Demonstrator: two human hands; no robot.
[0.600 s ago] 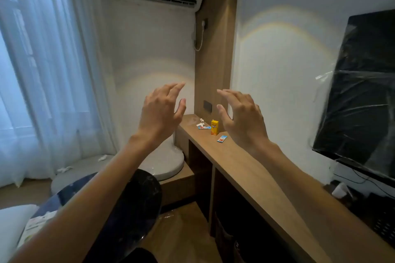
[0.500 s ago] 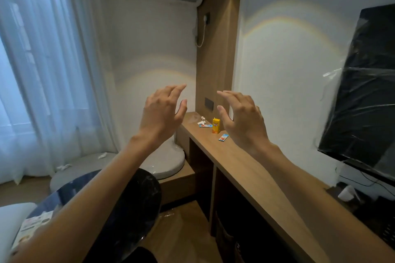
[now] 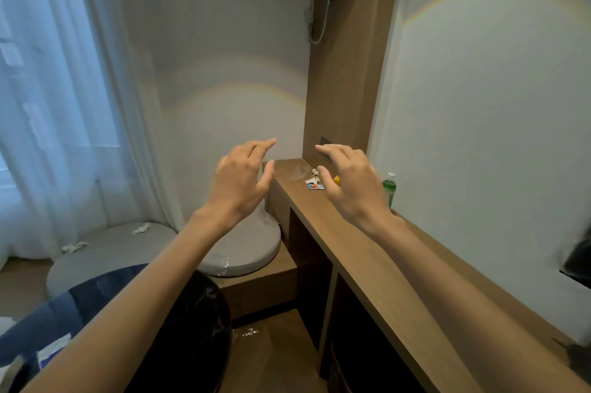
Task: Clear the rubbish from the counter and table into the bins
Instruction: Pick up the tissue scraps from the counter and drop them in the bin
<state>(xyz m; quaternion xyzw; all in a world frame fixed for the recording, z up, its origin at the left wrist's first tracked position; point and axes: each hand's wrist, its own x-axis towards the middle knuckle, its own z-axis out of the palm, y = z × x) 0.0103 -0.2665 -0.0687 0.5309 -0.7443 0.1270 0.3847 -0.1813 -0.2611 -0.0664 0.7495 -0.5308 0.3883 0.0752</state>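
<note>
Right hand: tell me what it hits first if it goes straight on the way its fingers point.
Likely the wooden panel at the far end of the counter, near its dark plate. The right hand seems to be above the crumpled paper and wrapper, though depth is unclear.

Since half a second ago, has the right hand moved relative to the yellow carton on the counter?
Yes, leftward: the right hand now covers most of the yellow carton, which earlier stood clear to its left. The camera moved too.

Right hand [image 3: 351,191] hides the yellow carton [image 3: 336,181] (corner shows).
</note>
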